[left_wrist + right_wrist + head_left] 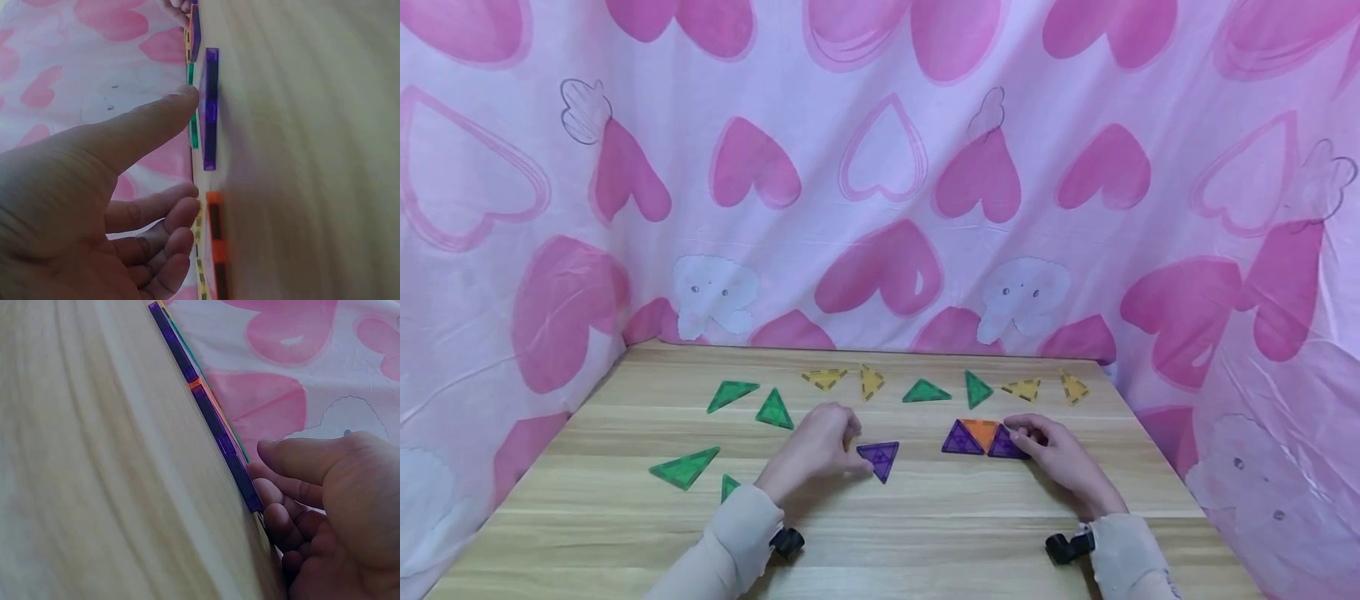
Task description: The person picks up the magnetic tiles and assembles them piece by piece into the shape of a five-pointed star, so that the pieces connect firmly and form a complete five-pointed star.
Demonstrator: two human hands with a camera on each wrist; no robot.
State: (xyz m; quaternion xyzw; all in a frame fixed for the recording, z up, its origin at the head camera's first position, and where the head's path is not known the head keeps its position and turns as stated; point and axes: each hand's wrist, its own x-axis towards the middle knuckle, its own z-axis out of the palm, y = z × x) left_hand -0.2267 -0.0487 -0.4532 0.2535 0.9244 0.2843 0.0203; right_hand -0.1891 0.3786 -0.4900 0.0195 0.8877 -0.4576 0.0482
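In the head view, the thumb of my left hand [817, 448] lies at the left corner of a purple triangle tile [880, 458]. An orange tile [218, 247] shows below those fingers in the left wrist view; the hand hides it from the head view. Farther right, an orange triangle [982, 432] sits between a left purple triangle [961, 439] and a right purple triangle [1004, 445], forming a row. My right hand [1063, 457] has loosely bent fingers at this row's right end, by the purple edge [226, 447]; contact is unclear.
Several green triangles, one of them [685, 468] at the left, lie flat on the wooden table [925, 542]. Yellow triangles, such as one [872, 382] near the middle, lie toward the back edge. A pink heart-print cloth [880, 217] hangs behind and at both sides.
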